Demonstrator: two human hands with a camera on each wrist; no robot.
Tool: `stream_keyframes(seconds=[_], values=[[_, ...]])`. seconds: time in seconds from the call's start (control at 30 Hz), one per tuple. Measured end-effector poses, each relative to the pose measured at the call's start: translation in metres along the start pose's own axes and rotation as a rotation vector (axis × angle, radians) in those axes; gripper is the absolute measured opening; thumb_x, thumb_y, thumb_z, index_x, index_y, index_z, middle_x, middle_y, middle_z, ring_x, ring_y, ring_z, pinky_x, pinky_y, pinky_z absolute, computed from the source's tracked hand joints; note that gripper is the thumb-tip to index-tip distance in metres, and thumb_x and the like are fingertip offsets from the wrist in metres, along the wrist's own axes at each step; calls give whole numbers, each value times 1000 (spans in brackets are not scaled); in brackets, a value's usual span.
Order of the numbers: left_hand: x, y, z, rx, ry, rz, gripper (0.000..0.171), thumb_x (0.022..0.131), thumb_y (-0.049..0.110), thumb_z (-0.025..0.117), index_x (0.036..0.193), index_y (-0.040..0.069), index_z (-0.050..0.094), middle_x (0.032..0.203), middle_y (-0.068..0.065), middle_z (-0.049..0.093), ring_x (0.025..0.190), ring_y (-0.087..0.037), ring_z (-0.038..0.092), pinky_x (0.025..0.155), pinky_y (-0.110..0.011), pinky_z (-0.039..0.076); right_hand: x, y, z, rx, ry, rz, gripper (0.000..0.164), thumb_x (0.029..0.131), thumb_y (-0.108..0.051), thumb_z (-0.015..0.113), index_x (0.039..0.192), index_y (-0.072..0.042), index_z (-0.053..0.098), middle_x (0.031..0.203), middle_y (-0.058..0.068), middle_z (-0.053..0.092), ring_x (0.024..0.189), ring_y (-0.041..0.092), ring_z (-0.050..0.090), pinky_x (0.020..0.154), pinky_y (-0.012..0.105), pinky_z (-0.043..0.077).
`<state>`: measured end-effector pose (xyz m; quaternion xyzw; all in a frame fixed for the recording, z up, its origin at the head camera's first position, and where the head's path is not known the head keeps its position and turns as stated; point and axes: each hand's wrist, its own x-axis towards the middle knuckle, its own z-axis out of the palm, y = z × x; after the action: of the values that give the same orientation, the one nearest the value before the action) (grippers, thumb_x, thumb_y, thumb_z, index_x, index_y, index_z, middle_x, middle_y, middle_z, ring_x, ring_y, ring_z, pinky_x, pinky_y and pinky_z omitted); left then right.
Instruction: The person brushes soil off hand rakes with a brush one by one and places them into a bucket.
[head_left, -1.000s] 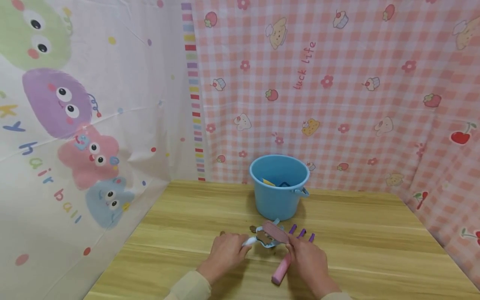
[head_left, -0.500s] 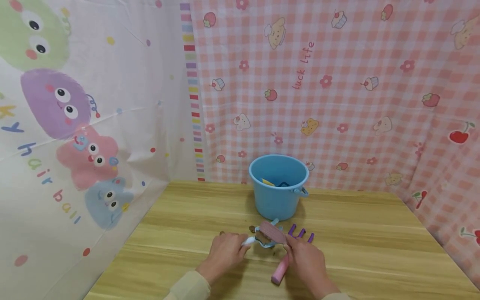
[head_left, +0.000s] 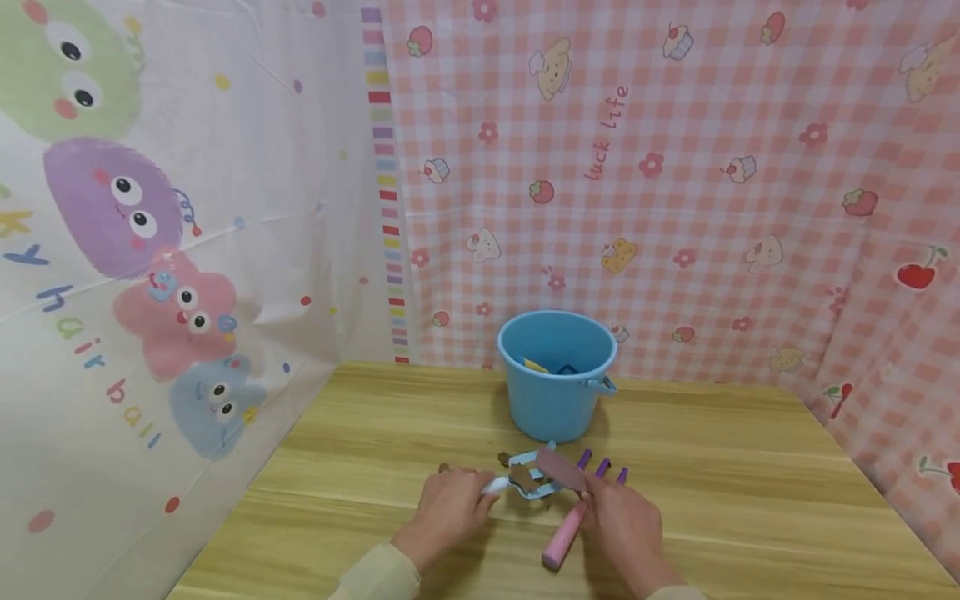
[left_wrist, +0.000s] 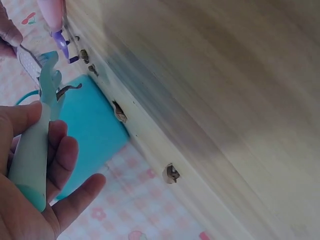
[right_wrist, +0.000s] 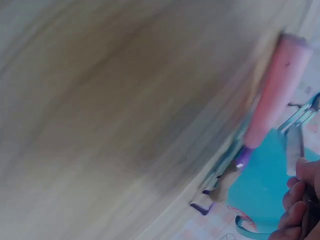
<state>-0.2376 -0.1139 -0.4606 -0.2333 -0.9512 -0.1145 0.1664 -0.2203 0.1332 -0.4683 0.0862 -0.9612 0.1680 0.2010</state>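
Head view: left hand (head_left: 453,510) grips a light-blue slotted scoop (head_left: 537,493) before the blue bucket (head_left: 553,408), brown clumps (head_left: 523,477) in its head; right hand (head_left: 624,523) pinches a flat mauve tool (head_left: 561,469). Left wrist view: fingers (left_wrist: 63,153) curl loosely round the pale handle (left_wrist: 32,159). Right wrist view: fingers (right_wrist: 293,196) bend around the mauve tool.

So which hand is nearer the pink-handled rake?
Right. The right hand partly hides the pink-handled rake in the head view; the left hand is farther off, to its left.

Pink checked cloth (head_left: 600,217) backs a wood-grained table (head_left: 735,475).
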Motion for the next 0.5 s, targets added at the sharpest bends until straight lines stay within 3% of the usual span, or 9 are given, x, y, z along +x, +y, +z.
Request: stream_keyframes(seconds=[0.27,0.5], values=[[2,-4,-2,-86,19,-43,28,92,26,68,69,21,52,56,11,42,49,-6,39,44,-27,32,0,-4,-5,77,11,19,27,93,-23,68,118,-13,71,94,7,72,71,31,67,54,46,49],[4,-9,-5,-120,45,-86,35,92,24,67,64,21,47,54,11,38,48,-5,36,43,-25,30,-12,-9,-1,89,169,-203,28,86,-16,75,113,-9,73,90,5,71,67,26,66,53,40,50]])
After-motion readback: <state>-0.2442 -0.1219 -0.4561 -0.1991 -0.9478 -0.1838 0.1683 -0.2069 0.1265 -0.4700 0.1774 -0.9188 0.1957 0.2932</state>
